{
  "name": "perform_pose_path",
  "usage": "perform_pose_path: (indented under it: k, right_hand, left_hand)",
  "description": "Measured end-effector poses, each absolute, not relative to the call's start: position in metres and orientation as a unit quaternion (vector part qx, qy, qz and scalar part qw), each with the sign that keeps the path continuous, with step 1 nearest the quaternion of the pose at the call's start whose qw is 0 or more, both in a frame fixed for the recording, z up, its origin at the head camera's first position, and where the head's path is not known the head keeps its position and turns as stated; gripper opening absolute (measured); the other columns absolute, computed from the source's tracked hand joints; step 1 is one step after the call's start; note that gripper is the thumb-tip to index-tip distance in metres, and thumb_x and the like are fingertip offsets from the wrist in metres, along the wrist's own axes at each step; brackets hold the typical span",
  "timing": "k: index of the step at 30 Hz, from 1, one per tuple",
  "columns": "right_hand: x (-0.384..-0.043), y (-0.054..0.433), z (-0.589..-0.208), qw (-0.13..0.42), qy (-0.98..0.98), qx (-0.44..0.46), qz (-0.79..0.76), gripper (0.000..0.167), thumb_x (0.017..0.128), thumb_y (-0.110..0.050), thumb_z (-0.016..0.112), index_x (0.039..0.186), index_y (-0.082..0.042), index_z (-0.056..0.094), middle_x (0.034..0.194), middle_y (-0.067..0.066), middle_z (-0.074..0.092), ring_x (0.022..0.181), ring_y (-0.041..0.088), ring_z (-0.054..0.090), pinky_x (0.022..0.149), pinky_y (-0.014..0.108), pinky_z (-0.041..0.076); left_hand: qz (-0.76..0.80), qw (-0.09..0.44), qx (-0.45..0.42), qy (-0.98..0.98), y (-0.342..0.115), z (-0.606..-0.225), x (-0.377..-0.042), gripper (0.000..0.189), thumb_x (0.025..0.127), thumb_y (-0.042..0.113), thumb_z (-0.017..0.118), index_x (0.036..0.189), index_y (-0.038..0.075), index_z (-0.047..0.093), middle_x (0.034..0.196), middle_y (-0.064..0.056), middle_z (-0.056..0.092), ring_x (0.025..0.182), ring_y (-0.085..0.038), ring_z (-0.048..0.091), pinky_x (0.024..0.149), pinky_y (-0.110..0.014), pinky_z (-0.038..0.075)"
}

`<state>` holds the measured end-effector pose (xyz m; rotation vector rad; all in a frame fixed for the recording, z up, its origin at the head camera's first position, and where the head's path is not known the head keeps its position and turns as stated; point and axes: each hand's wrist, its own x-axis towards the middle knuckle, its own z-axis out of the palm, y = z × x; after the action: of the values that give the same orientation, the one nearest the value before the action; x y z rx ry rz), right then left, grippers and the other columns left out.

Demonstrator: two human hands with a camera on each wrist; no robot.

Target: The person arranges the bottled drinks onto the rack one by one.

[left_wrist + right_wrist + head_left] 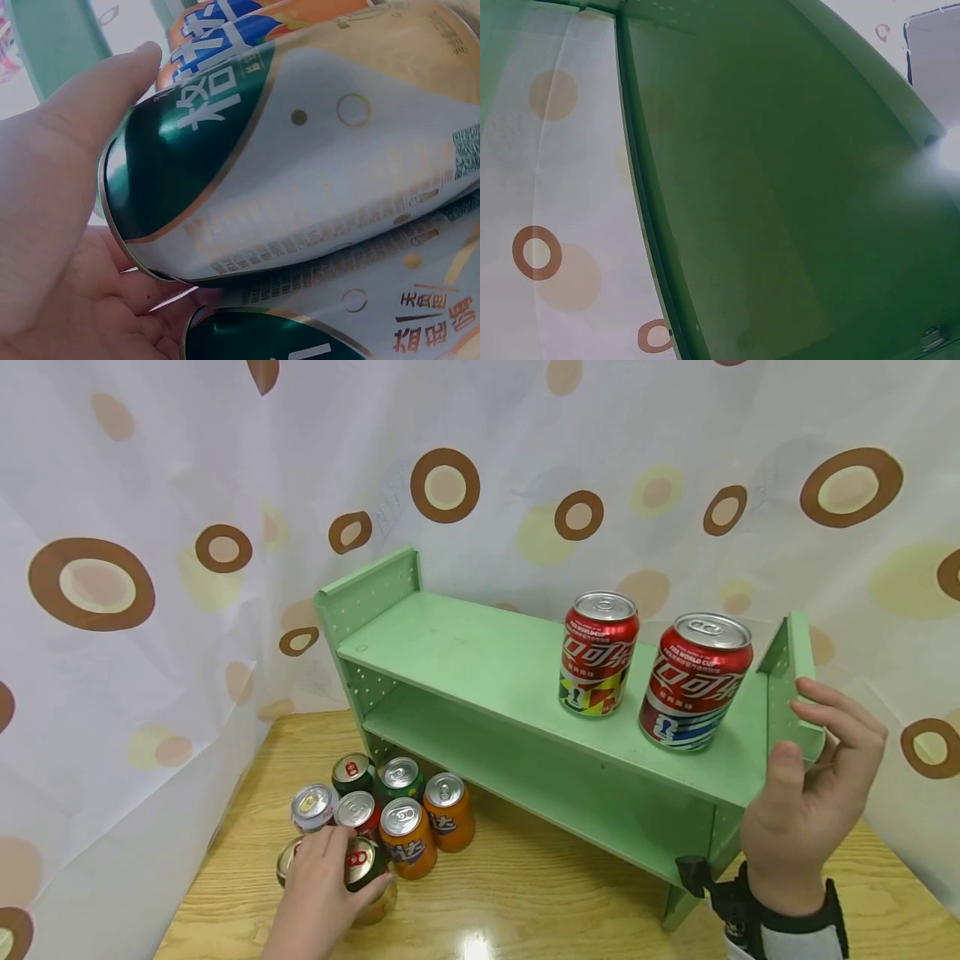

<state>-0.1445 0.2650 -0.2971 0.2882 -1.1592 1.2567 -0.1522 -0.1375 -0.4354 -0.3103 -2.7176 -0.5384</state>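
Okay, left hand (318, 885) reaching down, thumb and fingers curled round the top of a green-white-gold can (292, 165) standing on the wooden table (555, 910), near orange cans (408, 853); right hand (817, 793) raised beside the green shelf's (457, 647) right end, fingers loosely bent, holding nothing.

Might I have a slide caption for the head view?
Two red cans stand on a green shelf; the left hand grips another can.

The table (540, 910) catches glare; both wrist views are dim.
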Motion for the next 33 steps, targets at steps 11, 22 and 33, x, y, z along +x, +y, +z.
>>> perform_pose_path:
  k: [11,22,33]
  right_hand:
    - [-0.1443,0.2659,-0.2964,0.647,-0.511,0.129,0.551,0.037,0.091,-0.022,0.071,0.101,0.011,0.058,0.119,0.017,0.062,0.12,0.028,0.056,0.105,0.03,0.041]
    - [-0.1442,0.2659,-0.297,0.647,-0.512,0.132,0.549,0.038,0.091,-0.023,0.071,0.101,0.011,0.058,0.12,0.017,0.062,0.12,0.027,0.056,0.107,0.031,0.039]
    - [-0.1446,0.2657,-0.2969,0.646,-0.512,0.137,0.549,0.037,0.092,-0.022,0.071,0.101,0.012,0.058,0.12,0.017,0.062,0.121,0.028,0.055,0.105,0.03,0.039]
  left_hand:
    - [-0.136,0.199,-0.129,-0.962,-0.1349,-0.4393,-0.1524,0.077,0.062,0.045,0.098,0.112,0.002,0.057,0.099,-0.015,0.068,0.102,-0.038,0.058,0.091,-0.053,0.051]
    - [-0.133,0.194,-0.123,-0.964,-0.1355,-0.4392,-0.152,0.076,0.06,0.042,0.099,0.109,0.004,0.056,0.101,-0.013,0.068,0.102,-0.035,0.057,0.089,-0.054,0.052]
    - [-0.134,0.206,-0.14,-0.959,-0.1371,-0.4406,-0.153,0.073,0.06,0.04,0.099,0.109,0.006,0.057,0.097,-0.01,0.066,0.096,-0.032,0.062,0.087,-0.049,0.052]
